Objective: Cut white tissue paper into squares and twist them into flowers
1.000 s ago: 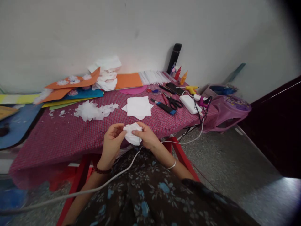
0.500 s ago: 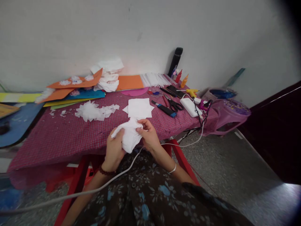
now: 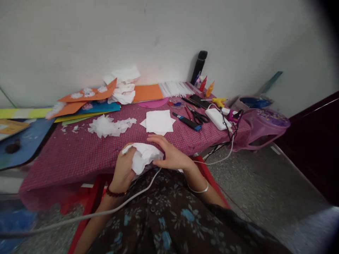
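R hand has just let go its pinch: a sec ago thumb + fingers nipped the white tissue, now they're spread wide by its R side. So L hand does most of the holding, its grip closed on the tissue. That's crumpled, about at the desk's near edge, this side of the square white sheets. Can't tell if R fingertips touch it. L fingers mostly hidden; L forearm's cut off at bottom.
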Action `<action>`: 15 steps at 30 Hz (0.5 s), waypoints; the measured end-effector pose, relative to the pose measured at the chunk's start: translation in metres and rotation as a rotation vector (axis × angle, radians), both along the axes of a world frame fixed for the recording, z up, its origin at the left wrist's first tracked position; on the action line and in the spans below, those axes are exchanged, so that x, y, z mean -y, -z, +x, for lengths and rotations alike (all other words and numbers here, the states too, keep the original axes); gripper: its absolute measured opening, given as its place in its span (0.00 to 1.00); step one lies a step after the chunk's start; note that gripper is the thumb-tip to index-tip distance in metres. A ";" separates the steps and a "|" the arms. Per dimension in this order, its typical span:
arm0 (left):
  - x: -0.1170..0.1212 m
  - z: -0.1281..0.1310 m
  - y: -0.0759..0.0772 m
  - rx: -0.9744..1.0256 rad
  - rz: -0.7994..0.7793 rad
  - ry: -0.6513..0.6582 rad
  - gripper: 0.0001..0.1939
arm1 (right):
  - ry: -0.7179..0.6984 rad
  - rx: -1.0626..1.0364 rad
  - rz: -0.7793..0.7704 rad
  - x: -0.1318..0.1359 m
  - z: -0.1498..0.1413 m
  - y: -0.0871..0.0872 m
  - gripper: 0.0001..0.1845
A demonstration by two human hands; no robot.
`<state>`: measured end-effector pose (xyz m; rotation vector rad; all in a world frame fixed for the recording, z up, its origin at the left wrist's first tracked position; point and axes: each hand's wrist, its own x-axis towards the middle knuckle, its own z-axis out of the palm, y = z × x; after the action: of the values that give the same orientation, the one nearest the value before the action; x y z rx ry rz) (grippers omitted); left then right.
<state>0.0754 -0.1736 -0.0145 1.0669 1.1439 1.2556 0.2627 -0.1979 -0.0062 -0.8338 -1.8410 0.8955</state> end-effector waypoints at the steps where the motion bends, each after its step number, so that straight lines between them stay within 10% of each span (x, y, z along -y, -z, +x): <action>1: 0.001 0.001 0.000 0.026 -0.041 0.021 0.12 | 0.042 -0.005 0.030 -0.002 -0.006 0.001 0.34; 7: 0.005 -0.003 0.003 0.090 -0.258 0.274 0.21 | 0.570 -0.284 -0.124 -0.012 -0.022 0.016 0.04; 15: -0.002 -0.004 0.013 0.090 -0.042 0.006 0.25 | 0.556 -0.397 -0.255 -0.014 -0.011 0.025 0.09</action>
<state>0.0715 -0.1712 -0.0270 0.9731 1.0932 1.2567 0.2521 -0.1843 -0.0310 -1.1563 -1.0834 0.8610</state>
